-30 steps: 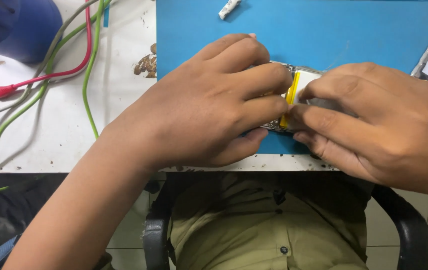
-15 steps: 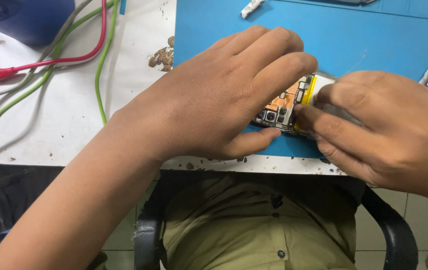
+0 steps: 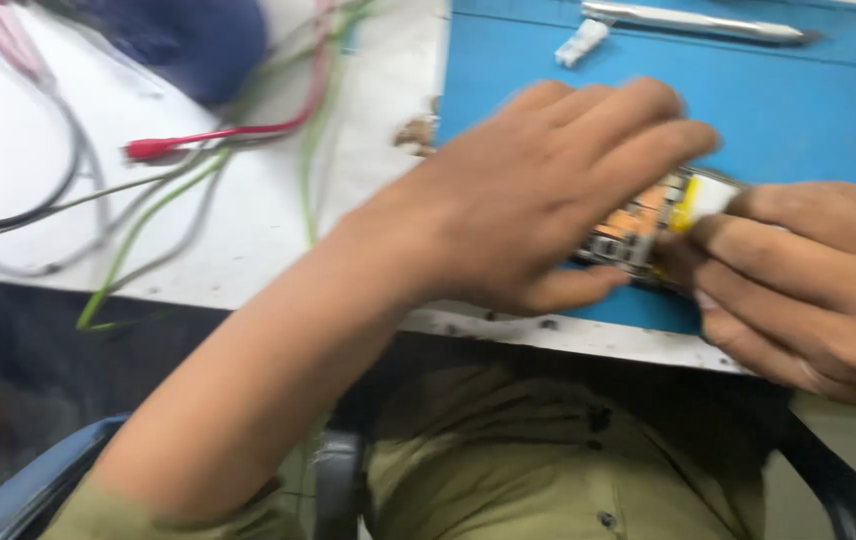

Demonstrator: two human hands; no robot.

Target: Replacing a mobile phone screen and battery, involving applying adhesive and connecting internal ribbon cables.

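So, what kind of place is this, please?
Probably an electronics repair bench. Both hands, left hand and right hand, hold an opened small device with its circuit board showing, on a blue work mat. Red and green cables lie on the white table.

We see the left hand (image 3: 538,195) lying over an opened small device (image 3: 638,225) with orange and yellow parts, on a blue mat (image 3: 808,100). The right hand (image 3: 808,285) pinches its right end. On the white tabletop (image 3: 228,230), red and green cables (image 3: 218,140) lie to the left.

Blue mat (image 3: 798,100), red cable (image 3: 218,135), seemingly orange-and-yellow opened device (image 3: 648,220).
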